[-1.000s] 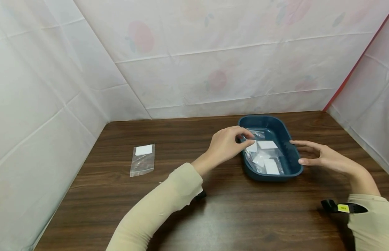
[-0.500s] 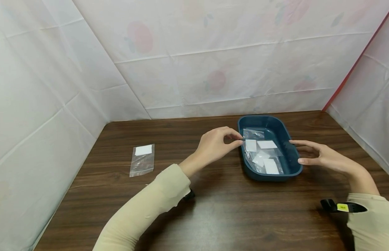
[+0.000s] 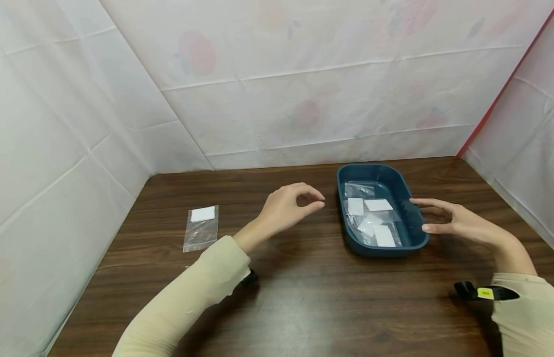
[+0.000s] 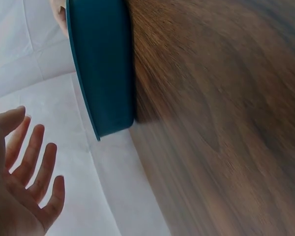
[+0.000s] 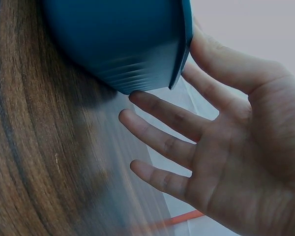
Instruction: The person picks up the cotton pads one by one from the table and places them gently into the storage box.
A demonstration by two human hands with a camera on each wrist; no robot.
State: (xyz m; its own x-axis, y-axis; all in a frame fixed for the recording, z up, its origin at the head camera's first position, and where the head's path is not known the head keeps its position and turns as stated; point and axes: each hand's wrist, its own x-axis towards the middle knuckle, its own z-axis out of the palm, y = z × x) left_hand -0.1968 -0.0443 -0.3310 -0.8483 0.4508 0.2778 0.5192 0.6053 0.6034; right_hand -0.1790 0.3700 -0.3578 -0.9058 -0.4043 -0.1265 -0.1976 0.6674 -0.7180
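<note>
My left hand (image 3: pixel 289 206) hangs over the table to the left of the blue plastic bin (image 3: pixel 418 241), apart from it. Its fingers are loosely bent, and in the left wrist view the hand (image 4: pixel 24 172) is spread with nothing in it. At the bin's right side, my right hand (image 3: pixel 466 225) touches the rim with its fingertips. The right wrist view shows the other fingers (image 5: pixel 167 142) extended beneath the bin wall (image 5: pixel 118 44). Inside the bin lie several clear zip bags with white pieces (image 3: pixel 378 205). Another zip bag (image 3: pixel 201 234) with a white piece lies on the table's left.
The dark wood-grain table (image 3: pixel 330 307) carries the bin near its back right. Behind it and along both sides hangs a white cloth (image 3: pixel 259 89) with a faint fruit print. A black strap device (image 3: pixel 486 292) sits at the right sleeve.
My left hand has drawn back leftward from over the bin to above the table, its fingers bare. The right hand and the zip bag on the left stay put.
</note>
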